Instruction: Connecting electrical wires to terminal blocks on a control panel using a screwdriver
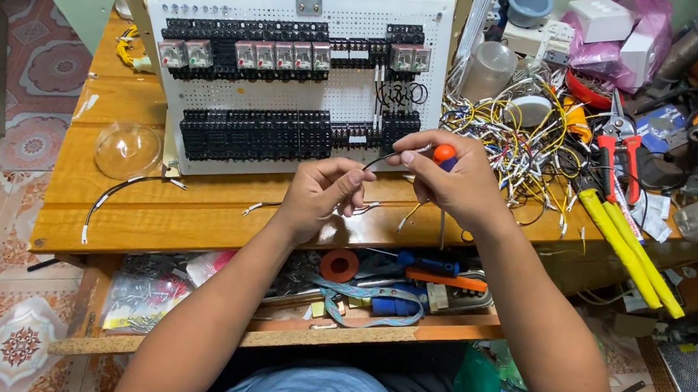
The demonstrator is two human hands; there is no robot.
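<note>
— Both forearms come up from my blue shirt toward the white perforated panel (293, 81). What is each hand doing?

— Just below the panel's lower edge, my right hand (457, 179) is closed around a small screwdriver with an orange cap (444, 154). My left hand (323, 191), a little lower and to the left of it, pinches with thumb and fingers the end of a thin dark wire (379, 161), which runs up to the right hand.

— So which step is this?

— I judge I am preparing 1 wire end for the black terminal blocks (255, 134) on the panel. The wire is not yet in any terminal.

— And the next move?

— It needs a steady pinch, then bringing the wire end to the correct block. Right of the panel, the loose wire pile (520, 145) and yellow-handled cutters (630, 255) stay in easy reach.
</note>
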